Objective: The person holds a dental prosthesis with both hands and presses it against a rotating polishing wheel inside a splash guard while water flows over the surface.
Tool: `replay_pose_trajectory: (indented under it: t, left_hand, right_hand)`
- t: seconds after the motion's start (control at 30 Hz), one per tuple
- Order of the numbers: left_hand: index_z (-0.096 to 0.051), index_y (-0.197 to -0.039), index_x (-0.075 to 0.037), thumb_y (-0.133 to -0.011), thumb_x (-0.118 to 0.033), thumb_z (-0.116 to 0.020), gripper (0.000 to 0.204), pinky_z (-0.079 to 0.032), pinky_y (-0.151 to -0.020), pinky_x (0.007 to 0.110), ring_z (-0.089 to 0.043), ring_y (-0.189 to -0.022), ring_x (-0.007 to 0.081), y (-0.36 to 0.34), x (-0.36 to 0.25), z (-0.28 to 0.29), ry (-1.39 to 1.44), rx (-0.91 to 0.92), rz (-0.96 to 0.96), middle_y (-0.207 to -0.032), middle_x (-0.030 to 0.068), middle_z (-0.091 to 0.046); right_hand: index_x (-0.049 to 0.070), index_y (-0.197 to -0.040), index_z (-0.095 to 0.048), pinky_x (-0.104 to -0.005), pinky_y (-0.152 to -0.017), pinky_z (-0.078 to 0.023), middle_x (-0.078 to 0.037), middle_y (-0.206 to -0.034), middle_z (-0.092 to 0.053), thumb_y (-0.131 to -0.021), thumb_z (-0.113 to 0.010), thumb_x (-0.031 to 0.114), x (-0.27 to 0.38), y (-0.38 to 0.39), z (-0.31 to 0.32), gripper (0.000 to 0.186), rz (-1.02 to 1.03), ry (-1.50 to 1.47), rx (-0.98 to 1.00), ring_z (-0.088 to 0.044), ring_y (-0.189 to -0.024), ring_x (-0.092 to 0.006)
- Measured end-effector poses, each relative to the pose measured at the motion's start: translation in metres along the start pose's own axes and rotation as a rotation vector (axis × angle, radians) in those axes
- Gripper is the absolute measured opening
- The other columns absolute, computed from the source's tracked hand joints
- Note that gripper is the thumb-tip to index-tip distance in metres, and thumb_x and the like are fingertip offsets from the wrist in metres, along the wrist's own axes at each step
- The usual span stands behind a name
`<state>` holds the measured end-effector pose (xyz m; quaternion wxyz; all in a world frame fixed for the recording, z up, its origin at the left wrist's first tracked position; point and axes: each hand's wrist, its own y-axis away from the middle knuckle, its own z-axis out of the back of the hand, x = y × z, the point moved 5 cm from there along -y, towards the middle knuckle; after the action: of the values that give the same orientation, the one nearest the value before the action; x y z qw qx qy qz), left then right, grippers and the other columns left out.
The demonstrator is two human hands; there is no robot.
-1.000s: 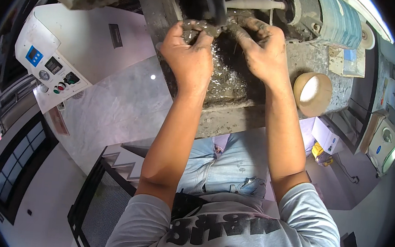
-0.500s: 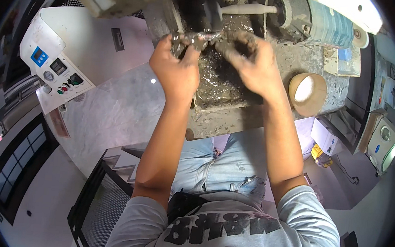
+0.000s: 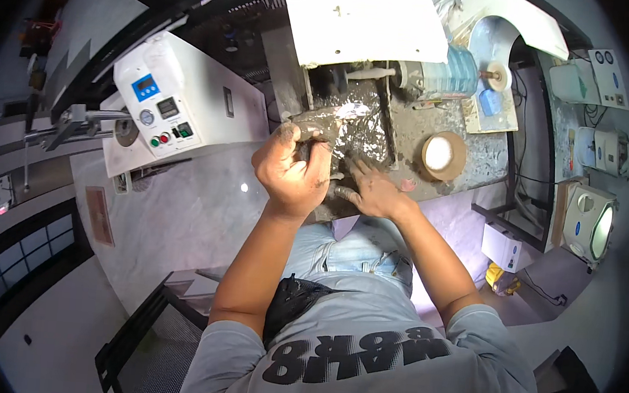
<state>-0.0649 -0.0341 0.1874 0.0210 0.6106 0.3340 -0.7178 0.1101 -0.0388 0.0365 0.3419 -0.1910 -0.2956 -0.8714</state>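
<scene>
**Right hand (image 3: pixel 381 193) parted from left hand (image 3: pixel 290 176), both drawn back from the polishing wheel (image 3: pixel 330 78)**

Since the earlier frame, both hands have moved away from the wheel and toward the person, and the white hood (image 3: pixel 372 25) above the lathe has come more fully into view. The left hand is closed, thumb and curled fingers gripping a slurry-coated piece (image 3: pixel 305 150); the piece lies above the near left part of the tray (image 3: pixel 392 142), largely hidden by the fingers, so its outline cannot be told. The right hand is open, palm down and fingers spread, grasping nothing visible; its fingertips reach the wet grey slurry (image 3: pixel 362 130) near the tray's front edge. Just beside the right wrist, on the bench (image 3: pixel 478 181), lies a small pink piece (image 3: pixel 408 185).

The dark wheel sits beyond the hands, well apart from them, on a pale spindle (image 3: pixel 370 74) that runs rightward to a bluish, translucent-covered motor (image 3: pixel 461 71). To the right of the tray stands a tan bowl (image 3: pixel 457 162) with white contents (image 3: pixel 437 153). At left, a white control cabinet (image 3: pixel 178 101) bears a blue display, a round gauge, and red and green buttons.
</scene>
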Motion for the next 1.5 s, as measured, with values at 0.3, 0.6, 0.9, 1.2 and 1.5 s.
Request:
replay_pose_trajectory:
  t: [0.3, 0.6, 0.9, 1.2, 1.5]
  left_hand:
    - [-0.061, -0.089, 0.005, -0.078, 0.011, -0.066, 0.014, -0.050, -0.071, 0.022, -0.061, -0.076, 0.0092, -0.018, -0.048, -0.006, 0.012, 0.049, 0.033, -0.087, 0.0066, -0.066]
    - [-0.059, -0.083, 0.001, -0.076, 0.008, -0.058, 0.010, -0.046, -0.067, 0.023, -0.056, -0.071, 0.0094, 0.003, 0.006, -0.037, -0.172, 0.326, 0.171, -0.079, 0.0030, -0.063]
    - [-0.061, -0.083, 0.001, -0.072, -0.002, -0.061, 0.011, -0.048, -0.064, 0.031, -0.059, -0.063, 0.0170, 0.051, 0.057, -0.067, -0.275, 0.428, 0.239, -0.069, 0.0103, -0.062]
    - [-0.063, -0.085, 0.000, -0.069, -0.001, -0.062, 0.016, -0.048, -0.071, 0.029, -0.061, -0.072, 0.0172, 0.050, 0.076, -0.062, -0.311, 0.311, 0.288, -0.076, 0.0108, -0.064]
    - [-0.065, -0.086, 0.000, -0.073, -0.002, -0.069, 0.014, -0.047, -0.076, 0.028, -0.061, -0.079, 0.0153, 0.052, 0.053, -0.063, -0.408, 0.245, 0.362, -0.082, 0.0067, -0.066]
  right_hand:
    - [-0.007, -0.119, -0.054, -0.0440, -0.093, -0.045, -0.029, -0.113, -0.059, -0.090, -0.055, 0.037, 0.016, 0.007, 0.010, 0.053, -0.027, -0.181, -0.012, -0.055, -0.107, -0.0427]
    - [-0.002, -0.110, -0.064, -0.0315, -0.084, -0.047, -0.017, -0.097, -0.068, -0.082, -0.061, 0.019, 0.000, 0.028, 0.100, 0.035, -0.026, -0.871, -0.600, -0.064, -0.091, -0.0185]
    - [-0.004, -0.098, -0.068, -0.0331, -0.078, -0.049, -0.018, -0.088, -0.069, -0.077, -0.063, 0.018, -0.044, 0.046, 0.075, 0.031, -0.404, -0.814, -0.561, -0.066, -0.083, -0.0224]
    - [-0.001, -0.098, -0.068, -0.0331, -0.080, -0.049, -0.017, -0.089, -0.070, -0.076, -0.063, 0.017, -0.047, 0.053, 0.113, 0.029, -0.235, -0.779, -0.604, -0.066, -0.084, -0.0221]
    - [0.000, -0.094, -0.069, -0.0335, -0.081, -0.051, -0.019, -0.093, -0.069, -0.075, -0.068, 0.019, -0.159, 0.113, 0.144, 0.027, -0.269, -0.546, -0.949, -0.068, -0.088, -0.0260]
